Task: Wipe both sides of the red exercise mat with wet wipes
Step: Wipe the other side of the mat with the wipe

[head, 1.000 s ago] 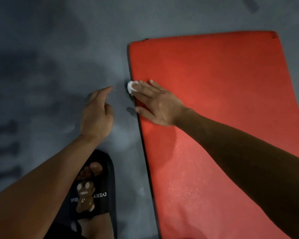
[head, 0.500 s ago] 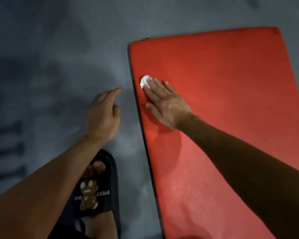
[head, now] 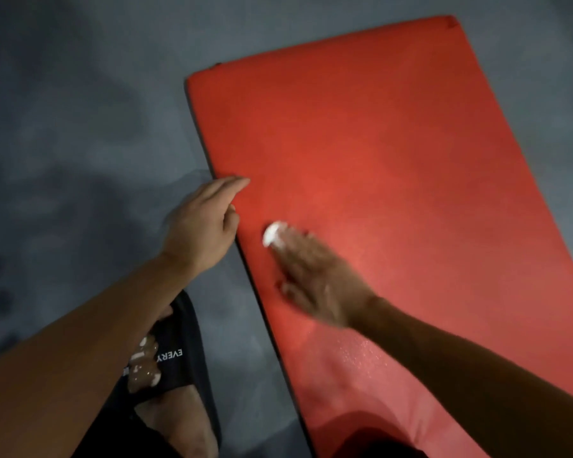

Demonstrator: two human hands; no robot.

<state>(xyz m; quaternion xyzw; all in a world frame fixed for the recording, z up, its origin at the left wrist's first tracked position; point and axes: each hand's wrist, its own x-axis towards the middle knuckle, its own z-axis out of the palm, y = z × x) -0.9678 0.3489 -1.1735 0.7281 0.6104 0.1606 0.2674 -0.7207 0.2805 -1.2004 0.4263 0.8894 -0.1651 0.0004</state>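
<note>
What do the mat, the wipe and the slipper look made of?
Mat: likely foam, matte, finely grained, with a thick rounded edge. Wipe: white, wadded soft cloth or paper; blurred. Slipper: black, probably rubber or plastic, with printed letters.

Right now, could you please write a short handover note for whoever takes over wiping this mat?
Right hand: flat, fingers straight, pressing a balled white wet wipe onto the red exercise mat, near its left edge; the hand is motion-blurred.
Left hand: open, holding nothing, fingertips over the mat's left edge; contact unclear.
Mat lies flat on the grey floor, one side up. A foot in a black sandal stands left of it.
Done: a damp sheen shows on the near part of the mat.
Left: the far part looks dry; the underside is not yet wiped.
</note>
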